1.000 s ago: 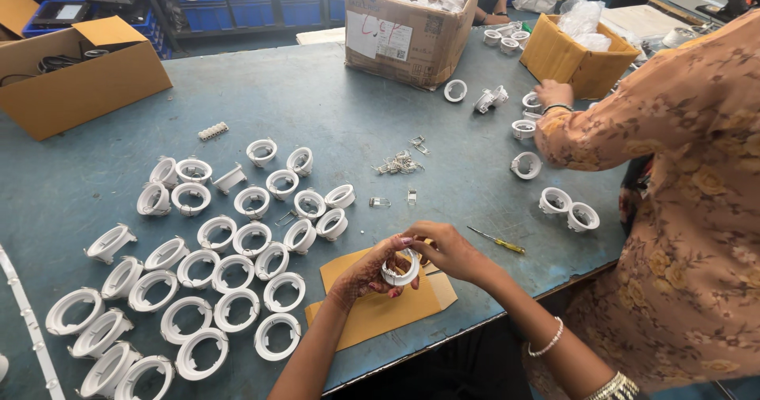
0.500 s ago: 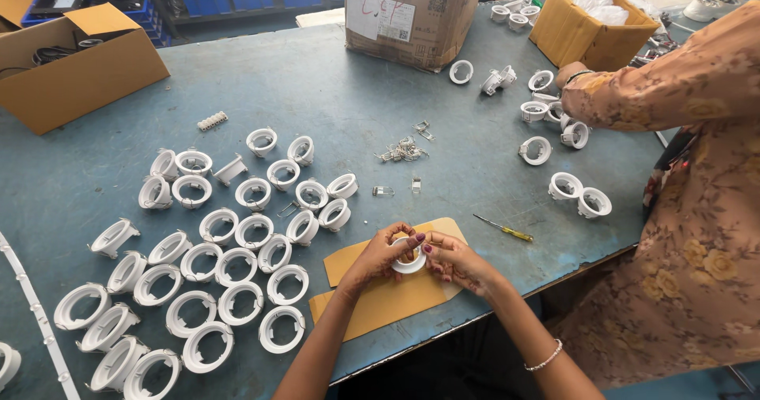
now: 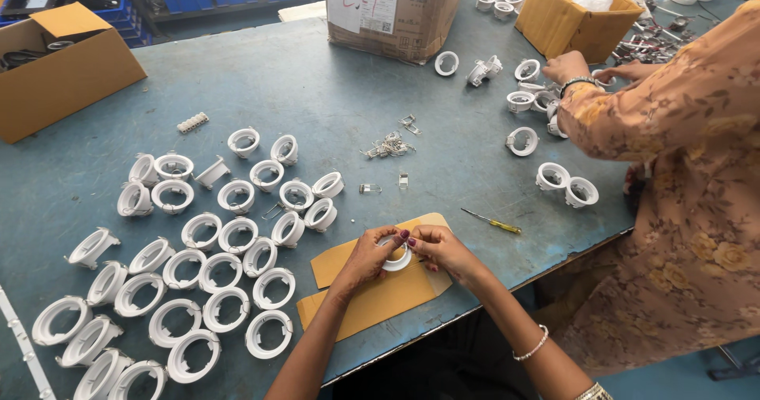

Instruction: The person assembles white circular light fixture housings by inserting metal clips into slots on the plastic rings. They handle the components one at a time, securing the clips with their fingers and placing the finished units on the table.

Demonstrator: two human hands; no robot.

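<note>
One white plastic ring (image 3: 396, 255) is pinched between left hand (image 3: 366, 256) and right hand (image 3: 443, 248), fingertips closed on its rim, over brown card sheets (image 3: 372, 297) at near table edge; dozens of similar glossy moulded rings (image 3: 202, 273) are laid out left, small metal clips (image 3: 386, 144) heaped farther off

white rings (image 3: 214, 273) crowd left, screwdriver (image 3: 492, 223) right

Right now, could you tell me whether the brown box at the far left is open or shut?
Open: the brown box has its flap raised, and dark items show inside.
</note>
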